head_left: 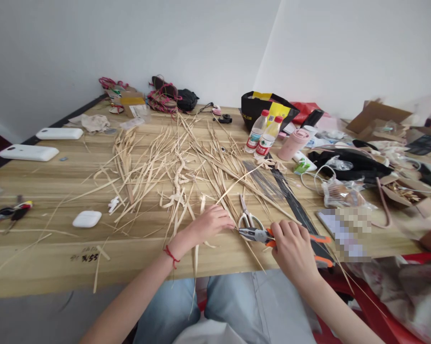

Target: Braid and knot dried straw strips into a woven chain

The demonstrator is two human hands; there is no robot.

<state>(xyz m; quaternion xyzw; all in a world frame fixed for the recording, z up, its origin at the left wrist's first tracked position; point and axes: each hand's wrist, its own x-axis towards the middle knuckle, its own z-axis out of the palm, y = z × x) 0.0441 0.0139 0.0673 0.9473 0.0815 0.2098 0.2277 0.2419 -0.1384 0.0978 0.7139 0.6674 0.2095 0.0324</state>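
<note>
My right hand [293, 246] is wrapped round a pair of pliers [260, 235] with grey jaws and orange handles. The jaws point left, toward my left hand [211, 224], whose fingers are pinched together right at the tips of the pliers. What those fingers hold is too small to make out. Just behind the jaws lies a pair of scissors [244, 212] with pale handles. Beyond my left hand, a braided straw piece [180, 179] rests among many loose straw strips [147, 167], which spread over the wooden table [129, 258].
To the left are a white earbud case [87, 219], two white devices [29, 152] and keys [18, 210]. Two bottles [267, 138], a pink cup [294, 144] and a black bag [268, 110] stand behind. Clutter and a small cardboard box [408, 193] fill the right, where another person's clothing [404, 296] shows.
</note>
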